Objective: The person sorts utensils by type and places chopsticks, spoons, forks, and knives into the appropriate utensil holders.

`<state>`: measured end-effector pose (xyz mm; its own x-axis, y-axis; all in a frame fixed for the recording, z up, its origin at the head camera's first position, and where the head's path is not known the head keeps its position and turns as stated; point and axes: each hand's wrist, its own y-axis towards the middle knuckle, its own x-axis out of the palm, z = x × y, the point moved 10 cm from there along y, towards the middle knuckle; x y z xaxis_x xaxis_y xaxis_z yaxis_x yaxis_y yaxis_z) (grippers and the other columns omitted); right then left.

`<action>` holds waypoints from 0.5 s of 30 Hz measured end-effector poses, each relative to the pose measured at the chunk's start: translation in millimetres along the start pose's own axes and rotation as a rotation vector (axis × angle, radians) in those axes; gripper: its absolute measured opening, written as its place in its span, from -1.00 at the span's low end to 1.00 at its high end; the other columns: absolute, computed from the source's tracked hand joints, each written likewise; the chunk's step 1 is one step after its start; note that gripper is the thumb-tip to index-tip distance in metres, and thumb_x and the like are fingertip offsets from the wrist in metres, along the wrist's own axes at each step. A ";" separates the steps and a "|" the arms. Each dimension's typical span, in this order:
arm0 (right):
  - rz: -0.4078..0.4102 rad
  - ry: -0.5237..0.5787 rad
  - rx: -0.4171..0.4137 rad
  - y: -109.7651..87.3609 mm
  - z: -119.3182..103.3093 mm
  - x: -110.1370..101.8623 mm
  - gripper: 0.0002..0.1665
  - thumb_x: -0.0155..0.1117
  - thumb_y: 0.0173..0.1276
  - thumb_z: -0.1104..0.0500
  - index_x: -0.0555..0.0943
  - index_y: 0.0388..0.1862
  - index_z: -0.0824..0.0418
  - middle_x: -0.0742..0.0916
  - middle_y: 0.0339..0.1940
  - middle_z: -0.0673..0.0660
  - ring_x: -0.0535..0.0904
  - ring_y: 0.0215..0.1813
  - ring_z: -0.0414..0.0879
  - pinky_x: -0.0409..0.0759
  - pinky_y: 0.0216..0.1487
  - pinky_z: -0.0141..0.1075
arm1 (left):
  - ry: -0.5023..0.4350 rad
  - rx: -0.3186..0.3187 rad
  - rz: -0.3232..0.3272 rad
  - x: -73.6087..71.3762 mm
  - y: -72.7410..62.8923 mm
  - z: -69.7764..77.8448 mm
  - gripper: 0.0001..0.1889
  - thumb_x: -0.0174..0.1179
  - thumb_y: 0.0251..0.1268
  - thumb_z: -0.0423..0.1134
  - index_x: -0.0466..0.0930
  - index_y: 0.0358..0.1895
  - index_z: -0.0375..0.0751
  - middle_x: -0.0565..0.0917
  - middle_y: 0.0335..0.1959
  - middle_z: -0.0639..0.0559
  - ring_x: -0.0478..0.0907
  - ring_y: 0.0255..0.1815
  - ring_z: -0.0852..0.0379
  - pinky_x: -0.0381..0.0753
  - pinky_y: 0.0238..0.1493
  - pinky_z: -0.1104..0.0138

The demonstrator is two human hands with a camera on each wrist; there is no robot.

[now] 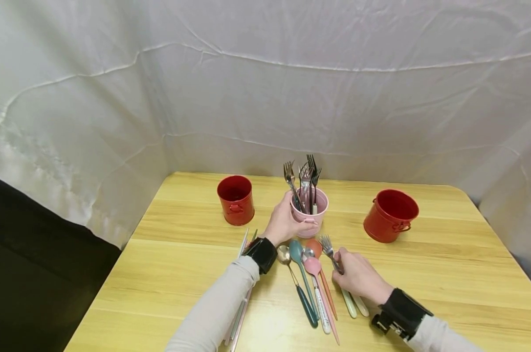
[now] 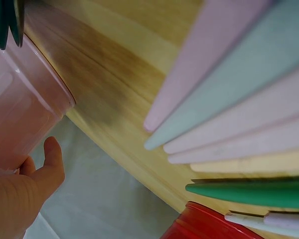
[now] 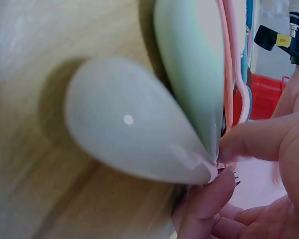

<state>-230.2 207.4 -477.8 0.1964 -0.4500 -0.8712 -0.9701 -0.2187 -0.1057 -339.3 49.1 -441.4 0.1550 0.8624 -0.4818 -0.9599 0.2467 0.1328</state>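
Observation:
My left hand (image 1: pixel 285 222) grips the side of a pink bucket (image 1: pixel 310 230), thumb across its front and fingers round the left side. Several forks (image 1: pixel 306 178) stand in that bucket, tines up. In the right wrist view, my right thumb and finger (image 3: pixel 254 139) pinch two pale green handles close to their narrow necks. From the head, my right hand (image 1: pixel 360 276) is low over the table, and a metal fork (image 1: pixel 327 244) sticks out past its fingertips. The other end of the second piece is hidden by the hand.
Several spoons lie between my hands, among them a teal spoon (image 1: pixel 296 250) and a pink spoon (image 1: pixel 313 266). Several chopsticks (image 2: pixel 229 99) lie by my left forearm. One red bucket (image 1: pixel 241 210) stands at the back left, another red bucket (image 1: pixel 382 225) at the right. A cloth wall (image 1: pixel 336 112) borders the table (image 1: pixel 160 274).

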 end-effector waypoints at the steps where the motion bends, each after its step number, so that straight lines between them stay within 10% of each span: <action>1: -0.003 0.005 0.003 -0.3 0.5 -0.2 -0.71 0.39 0.19 0.30 0.51 -0.16 0.25 0.53 -0.50 0.03 0.40 -0.45 -0.15 0.29 -0.49 -0.38 | 0.002 0.002 0.000 0.0 0.0 0.2 0.01 0.65 -0.14 -0.16 0.22 0.43 0.01 0.54 0.37 -0.03 0.48 0.39 0.05 0.43 0.47 0.13; 15: 0.004 0.046 -0.019 0.0 4.4 -2.2 -0.82 0.31 0.30 0.33 0.50 -0.42 0.17 0.47 -0.58 0.00 0.37 -0.49 -0.17 0.23 -0.52 -0.42 | 0.003 0.008 0.004 -0.5 0.2 0.1 0.00 0.65 -0.13 -0.14 0.23 0.42 0.00 0.55 0.36 -0.03 0.49 0.38 0.05 0.45 0.46 0.14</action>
<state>-231.3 212.1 -478.0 0.1993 -0.4898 -0.8487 -0.9680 -0.2334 -0.0926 -339.5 48.8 -441.1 0.1500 0.8621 -0.4839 -0.9587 0.2465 0.1421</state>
